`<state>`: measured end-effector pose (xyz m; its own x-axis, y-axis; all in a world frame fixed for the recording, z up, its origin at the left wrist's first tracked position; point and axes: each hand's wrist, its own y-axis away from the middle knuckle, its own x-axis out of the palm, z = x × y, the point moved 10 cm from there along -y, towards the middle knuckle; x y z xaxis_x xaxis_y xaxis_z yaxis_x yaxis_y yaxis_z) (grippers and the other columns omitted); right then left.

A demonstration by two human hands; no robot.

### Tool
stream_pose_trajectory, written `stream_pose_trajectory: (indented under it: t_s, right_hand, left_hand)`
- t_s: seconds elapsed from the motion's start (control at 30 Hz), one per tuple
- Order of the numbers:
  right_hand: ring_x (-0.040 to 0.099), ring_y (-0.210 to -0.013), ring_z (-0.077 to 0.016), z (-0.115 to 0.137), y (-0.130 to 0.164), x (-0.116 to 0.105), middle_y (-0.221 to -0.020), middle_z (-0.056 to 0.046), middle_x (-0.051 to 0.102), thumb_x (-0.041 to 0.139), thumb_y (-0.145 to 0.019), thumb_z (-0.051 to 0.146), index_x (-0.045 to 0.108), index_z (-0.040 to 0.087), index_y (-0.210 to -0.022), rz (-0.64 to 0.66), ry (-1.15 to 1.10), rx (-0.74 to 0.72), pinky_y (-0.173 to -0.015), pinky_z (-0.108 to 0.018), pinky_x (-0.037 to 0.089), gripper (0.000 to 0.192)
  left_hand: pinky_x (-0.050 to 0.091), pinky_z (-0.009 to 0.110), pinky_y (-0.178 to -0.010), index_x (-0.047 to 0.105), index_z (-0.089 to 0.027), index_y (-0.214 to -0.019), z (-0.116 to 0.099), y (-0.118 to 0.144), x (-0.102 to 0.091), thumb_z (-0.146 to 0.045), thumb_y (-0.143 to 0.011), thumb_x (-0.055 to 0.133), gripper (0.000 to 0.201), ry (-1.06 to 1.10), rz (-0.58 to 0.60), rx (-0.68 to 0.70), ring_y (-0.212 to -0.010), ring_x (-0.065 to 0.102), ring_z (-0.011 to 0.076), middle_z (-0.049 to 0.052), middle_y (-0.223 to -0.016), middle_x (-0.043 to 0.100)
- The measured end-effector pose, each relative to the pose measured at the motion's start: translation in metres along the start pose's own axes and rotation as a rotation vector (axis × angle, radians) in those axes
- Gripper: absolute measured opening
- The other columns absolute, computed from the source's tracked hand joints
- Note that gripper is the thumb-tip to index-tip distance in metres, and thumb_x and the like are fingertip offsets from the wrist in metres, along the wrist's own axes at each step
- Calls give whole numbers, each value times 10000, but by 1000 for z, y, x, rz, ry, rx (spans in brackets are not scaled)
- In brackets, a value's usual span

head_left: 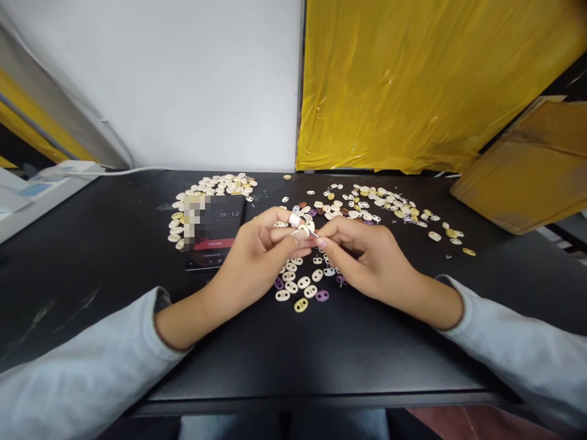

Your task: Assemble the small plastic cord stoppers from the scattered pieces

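Black table (pixel 92 256). Phone (pixel 215 235) on it: dark screen, red bar, pale digits. Left of phone and behind it, a heap of cream beads (pixel 215 185), a few yellow mixed in. Right of phone, small cluster (pixel 300 287): cream mostly, two purple, one yellow. Farther right of phone, scattered beads (pixel 380 205): white, yellow, some brown and purple. Left hand (pixel 257 256) pinches a cream bead (pixel 303 230); right hand (pixel 367 256) holds a thin silvery pin (pixel 314 233). Sleeves (pixel 82 366) light grey. Behind phone, white wall (pixel 183 79); glossy yellow sheet (pixel 413 79) to its right.

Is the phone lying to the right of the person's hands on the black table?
No, the phone lies left of both hands, beside the left hand.
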<state>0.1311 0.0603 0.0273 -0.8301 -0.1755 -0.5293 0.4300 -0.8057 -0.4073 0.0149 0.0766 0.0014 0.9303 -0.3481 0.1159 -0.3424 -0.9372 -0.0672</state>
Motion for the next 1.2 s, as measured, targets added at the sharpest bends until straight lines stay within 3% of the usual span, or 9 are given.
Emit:
stream_pose_trajectory:
  t_s: [0.27, 0.43, 0.57, 0.7, 0.87, 0.97, 1.1, 1.2]
  right_hand:
    - [455, -523, -81, -12, -3, 0, -624, 36, 541, 560, -920, 216, 632, 161, -850, 98, 58, 89, -495, -214, 347, 115]
    - [410, -460, -77, -23, -2, 1, -533, 83, 475, 579, -879, 187, 566, 191, -927, 170, 119, 168, -452, -205, 298, 50]
    - [357, -457, -76, -18, -2, 2, -539, 112, 403, 560, -893, 164, 490, 227, -1138, 188, 63, 130, -452, -198, 277, 263]
    - [369, -447, -69, -20, -1, 3, -539, 105, 416, 572, -911, 196, 501, 237, -1052, 207, -33, 162, -424, -182, 278, 163]
    - [453, -372, -75, -34, 1, 8, -535, 77, 548, 550, -939, 264, 486, 229, -940, 295, -281, 371, -361, -175, 364, 73]
    - [465, -361, -70, -42, 2, 5, -539, 65, 578, 571, -927, 257, 520, 216, -901, 362, -289, 430, -351, -173, 377, 70]
    - [493, -358, -71, -52, 5, -2, -549, 51, 598, 611, -921, 306, 583, 196, -931, 430, -200, 461, -339, -173, 338, 114]
    - [491, -371, -73, -57, 1, -14, -565, 45, 594, 606, -930, 358, 606, 187, -972, 375, -172, 444, -359, -192, 339, 176]
  left_hand:
    - [601, 250, -833, 586, -162, -920, 11, -5, -3, -232, -864, 710, 153, -34, -3, -42, -871, 754, 153, 13, -827, 768]
    - [565, 230, -780, 599, -154, -914, 4, -8, 1, -140, -859, 664, 87, -187, 32, 66, -834, 729, 137, 10, -801, 728]
    - [539, 213, -727, 622, -144, -920, -5, -7, 3, -119, -858, 643, 70, -268, 37, 149, -789, 686, 114, 4, -812, 683]
    - [531, 220, -732, 630, -147, -922, -8, -6, 2, -147, -859, 653, 68, -282, 23, 177, -806, 667, 116, 9, -847, 669]
    - [517, 246, -729, 640, -146, -931, -15, -5, 0, -195, -862, 668, 89, -361, 0, 200, -796, 644, 132, 21, -853, 672]
    - [482, 253, -665, 649, -158, -935, -20, -3, -2, -218, -873, 647, 86, -492, -4, 215, -750, 617, 137, 20, -839, 669]
    - [387, 259, -573, 665, -181, -872, -26, 0, 2, -162, -842, 617, 59, -836, 38, 283, -612, 511, 114, -24, -711, 611]
    - [411, 261, -624, 667, -186, -844, -30, 4, 9, -111, -804, 587, 117, -952, 101, 360, -643, 535, 121, -22, -743, 634]
